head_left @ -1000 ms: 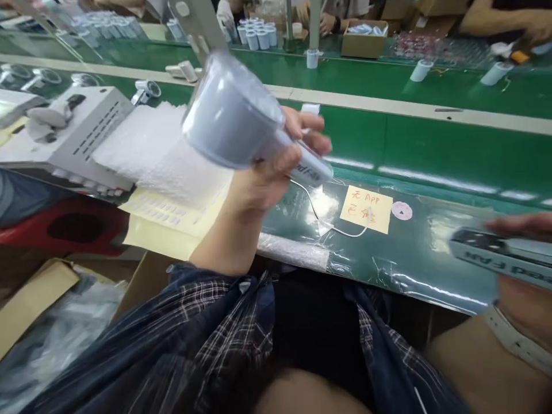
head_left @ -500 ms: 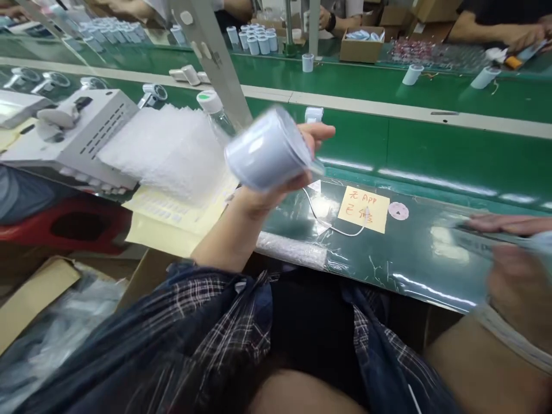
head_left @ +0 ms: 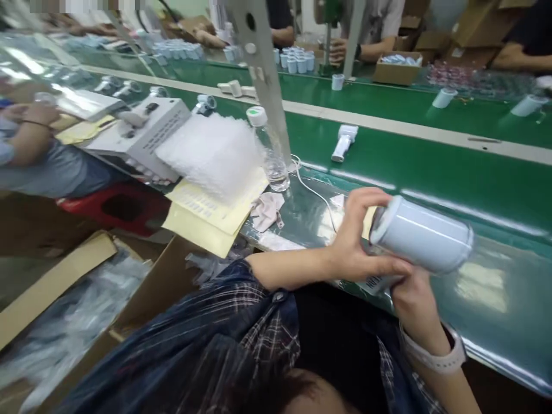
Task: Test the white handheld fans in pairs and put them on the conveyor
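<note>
A pale blue plastic cylinder [head_left: 426,233] lies nearly sideways above the green bench. My left hand [head_left: 351,241] is closed around its left end, fingers over the top and thumb beneath. Just below the cylinder, my right hand [head_left: 414,293] is closed, touching the left thumb. From under the hands sticks out a flat greyish piece with dark print [head_left: 375,283], which the right hand grips; its kind is unclear. The right fingers are partly hidden. A yellow note [head_left: 368,221] shows behind the cylinder, mostly covered.
White foam sheets [head_left: 211,152] lie on yellow paper [head_left: 207,215] to the left, beside a clear bottle [head_left: 273,155] and a crumpled cloth [head_left: 268,211]. A pale handheld device [head_left: 345,142] is on the green belt. An open carton [head_left: 150,293] stands low left. Co-workers' arms line the far side.
My left hand has moved right and down with the cylinder. My right hand has come in from the right with the printed piece, and the hands now meet. The view has shifted left.
</note>
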Tool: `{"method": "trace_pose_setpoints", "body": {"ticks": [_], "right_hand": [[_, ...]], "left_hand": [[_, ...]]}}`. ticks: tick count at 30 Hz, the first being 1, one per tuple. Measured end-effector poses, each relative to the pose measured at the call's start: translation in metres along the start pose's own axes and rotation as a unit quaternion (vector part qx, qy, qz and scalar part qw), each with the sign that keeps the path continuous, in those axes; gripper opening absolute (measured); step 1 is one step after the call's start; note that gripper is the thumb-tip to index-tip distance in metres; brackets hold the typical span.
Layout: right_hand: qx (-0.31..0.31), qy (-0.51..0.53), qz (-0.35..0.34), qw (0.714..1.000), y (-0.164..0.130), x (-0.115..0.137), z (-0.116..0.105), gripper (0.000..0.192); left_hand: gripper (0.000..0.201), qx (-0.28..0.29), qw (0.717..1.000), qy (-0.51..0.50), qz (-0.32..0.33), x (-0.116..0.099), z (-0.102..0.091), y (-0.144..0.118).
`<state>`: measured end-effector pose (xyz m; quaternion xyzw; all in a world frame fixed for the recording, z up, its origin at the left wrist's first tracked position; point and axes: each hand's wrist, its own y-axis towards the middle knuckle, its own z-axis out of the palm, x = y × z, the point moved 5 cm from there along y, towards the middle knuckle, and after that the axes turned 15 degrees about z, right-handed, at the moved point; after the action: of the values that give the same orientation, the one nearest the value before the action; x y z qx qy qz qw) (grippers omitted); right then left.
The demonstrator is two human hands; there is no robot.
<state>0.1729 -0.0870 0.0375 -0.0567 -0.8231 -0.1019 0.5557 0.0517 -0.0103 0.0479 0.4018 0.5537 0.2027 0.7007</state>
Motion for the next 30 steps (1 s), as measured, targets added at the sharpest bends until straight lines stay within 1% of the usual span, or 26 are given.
{"method": "trace_pose_setpoints", "body": {"ticks": [1,2,3,4,5,6,7,8,10,11,12,13,14,15,16,17,18,20,22,24,26,28,30], "right_hand": [[0.025,-0.007,-0.001,1.000,0.001,-0.001,0.008,0.090],[0.031,-0.018,0.010,0.999,0.004,-0.003,0.011,0.090],[0.024,-0.040,0.031,0.998,0.009,-0.008,0.010,0.091],[0.009,-0.079,0.052,0.995,0.017,-0.012,0.006,0.093],[-0.005,-0.128,0.070,0.989,0.027,-0.018,0.003,0.096],[-0.014,-0.179,0.081,0.980,0.037,-0.023,0.000,0.100],[-0.017,-0.224,0.088,0.970,0.048,-0.029,-0.001,0.104],[-0.018,-0.258,0.091,0.962,0.058,-0.035,-0.001,0.107],[-0.031,-0.289,0.096,0.952,0.073,-0.048,0.001,0.106],[-0.042,-0.291,0.091,0.951,0.078,-0.054,0.003,0.101],[-0.056,-0.292,0.075,0.952,0.080,-0.059,0.005,0.092],[-0.069,-0.295,0.044,0.952,0.080,-0.061,0.008,0.080],[-0.082,-0.306,0.005,0.949,0.077,-0.061,0.010,0.066],[-0.093,-0.323,-0.036,0.941,0.073,-0.059,0.012,0.053],[-0.105,-0.345,-0.073,0.930,0.067,-0.056,0.014,0.042],[-0.116,-0.367,-0.101,0.918,0.062,-0.053,0.014,0.034],[-0.122,-0.387,-0.119,0.906,0.057,-0.050,0.014,0.030],[-0.124,-0.414,-0.132,0.892,0.050,-0.044,0.012,0.026],[-0.119,-0.421,-0.137,0.889,0.045,-0.040,0.009,0.022],[-0.123,-0.414,-0.133,0.892,0.041,-0.038,0.005,0.018],[-0.136,-0.391,-0.126,0.902,0.033,-0.038,0.001,0.018],[-0.149,-0.352,-0.111,0.917,0.021,-0.039,-0.002,0.021],[-0.156,-0.312,-0.070,0.935,0.006,-0.042,-0.003,0.029]], "left_hand": [[0.105,0.011,0.999,0.039,0.021,0.004,0.001,-0.003],[0.102,0.040,0.996,0.069,0.030,0.008,0.000,-0.004],[0.097,0.081,0.992,0.096,0.025,0.013,-0.004,-0.005],[0.093,0.125,0.984,0.127,0.013,0.017,-0.013,-0.003],[0.090,0.164,0.972,0.167,0.001,0.019,-0.028,-0.001],[0.086,0.185,0.958,0.220,-0.004,0.019,-0.050,0.003],[0.083,0.184,0.941,0.285,-0.002,0.017,-0.079,0.009],[0.078,0.158,0.921,0.356,0.005,0.011,-0.115,0.014],[0.053,0.064,0.871,0.487,0.023,-0.003,-0.201,0.019],[0.044,0.007,0.843,0.537,0.026,-0.009,-0.247,0.017],[0.042,-0.045,0.819,0.571,0.039,-0.015,-0.290,0.012],[0.047,-0.079,0.804,0.586,0.062,-0.020,-0.328,0.005],[0.056,-0.088,0.804,0.581,0.087,-0.021,-0.360,-0.003],[0.060,-0.079,0.811,0.572,0.094,-0.019,-0.385,-0.011],[0.062,-0.075,0.815,0.567,0.091,-0.017,-0.404,-0.019],[0.062,-0.071,0.820,0.562,0.086,-0.014,-0.417,-0.025],[0.062,-0.072,0.823,0.559,0.078,-0.012,-0.425,-0.030],[0.058,-0.092,0.821,0.560,0.055,-0.009,-0.429,-0.034],[0.056,-0.117,0.816,0.566,0.017,-0.010,-0.428,-0.031],[0.056,-0.132,0.810,0.570,-0.026,-0.014,-0.425,-0.026],[0.054,-0.135,0.805,0.575,-0.054,-0.023,-0.423,-0.021],[0.051,-0.137,0.798,0.584,-0.064,-0.037,-0.418,-0.015],[0.048,-0.136,0.792,0.592,-0.064,-0.050,-0.406,-0.007]]}}
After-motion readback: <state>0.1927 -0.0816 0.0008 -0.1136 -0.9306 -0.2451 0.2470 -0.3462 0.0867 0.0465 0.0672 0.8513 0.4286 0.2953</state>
